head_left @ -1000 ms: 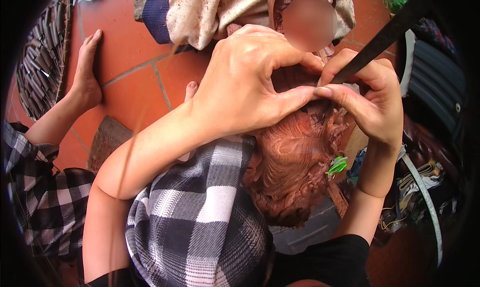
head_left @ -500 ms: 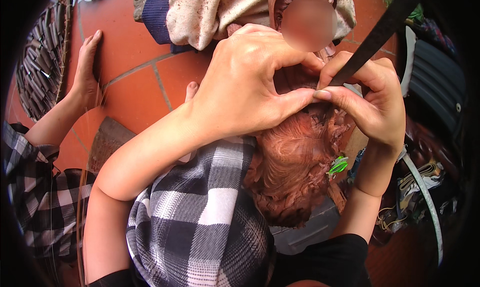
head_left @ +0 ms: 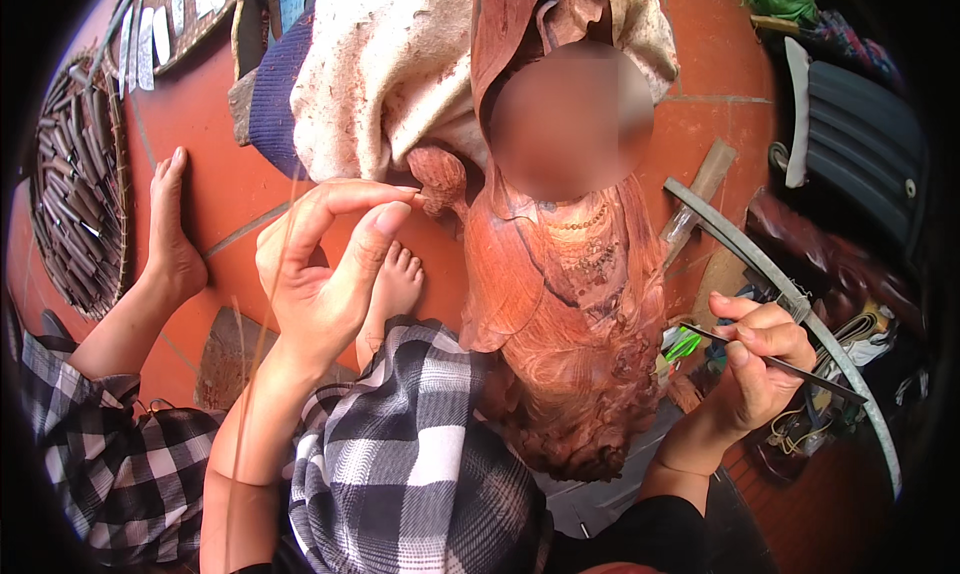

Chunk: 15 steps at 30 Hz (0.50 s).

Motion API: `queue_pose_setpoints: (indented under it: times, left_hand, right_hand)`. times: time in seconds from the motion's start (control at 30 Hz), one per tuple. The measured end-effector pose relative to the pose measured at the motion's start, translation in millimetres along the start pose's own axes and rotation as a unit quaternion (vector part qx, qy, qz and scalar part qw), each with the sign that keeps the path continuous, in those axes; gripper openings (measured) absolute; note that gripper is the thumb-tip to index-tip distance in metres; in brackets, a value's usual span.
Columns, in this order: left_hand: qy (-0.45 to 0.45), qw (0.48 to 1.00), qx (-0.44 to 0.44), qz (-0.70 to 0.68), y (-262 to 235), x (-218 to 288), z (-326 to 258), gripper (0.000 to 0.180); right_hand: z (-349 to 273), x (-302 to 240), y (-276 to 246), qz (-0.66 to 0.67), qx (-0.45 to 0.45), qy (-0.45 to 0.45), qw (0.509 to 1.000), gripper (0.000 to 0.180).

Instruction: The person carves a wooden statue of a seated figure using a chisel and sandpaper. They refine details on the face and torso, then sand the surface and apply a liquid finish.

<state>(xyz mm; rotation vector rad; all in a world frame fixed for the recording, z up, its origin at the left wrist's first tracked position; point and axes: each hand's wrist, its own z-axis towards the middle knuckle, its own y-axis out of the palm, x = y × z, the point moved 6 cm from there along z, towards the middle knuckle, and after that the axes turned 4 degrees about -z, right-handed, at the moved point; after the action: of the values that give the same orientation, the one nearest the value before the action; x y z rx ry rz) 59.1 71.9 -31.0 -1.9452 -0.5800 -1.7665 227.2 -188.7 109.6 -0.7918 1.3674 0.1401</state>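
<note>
A reddish-brown carved wooden statue (head_left: 560,304) of a robed, hooded figure lies in front of me, its head toward the far side. Carved beads cross its chest, and its face area is blurred. To its left, my left hand (head_left: 325,264) is raised with thumb and forefinger apart and nothing visible between them. On the statue's lower right side, my right hand (head_left: 760,359) grips a thin, dark metal blade (head_left: 825,381), whose tip points left toward the wood. Beside that tip lies a small bright green object (head_left: 684,341).
A cream cloth (head_left: 370,84) with a navy ribbed edge lies behind the statue. Far left is a round basket of dark-handled tools (head_left: 80,189). A curved grey strip (head_left: 845,349) arches past my right hand. Orange floor tiles (head_left: 235,189) surround a bare foot (head_left: 400,279).
My hands have parted from their meeting point above the statue. The left moved left and down; the right moved down with the blade, now lying lower. More of the statue shows.
</note>
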Motion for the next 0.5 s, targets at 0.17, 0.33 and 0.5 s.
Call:
queue_pose_setpoints:
  times: [0.17,0.33,0.5]
  left_hand:
    - [0.077,0.996,-0.026,-0.022,13.3,10.0,14.1,0.009]
    - [0.047,0.997,-0.025,-0.050,8.3,13.1,14.3,0.011]
    - [0.067,0.997,-0.036,-0.035,4.7,29.9,25.7,0.014]
  right_hand:
    - [-21.9,4.4,-5.2,0.037,0.073,0.061,0.995,0.018]
    - [-25.9,16.1,-3.1,0.042,0.071,0.091,0.992,0.043]
    - [-26.2,8.3,-3.9,0.073,0.130,0.108,0.983,0.040]
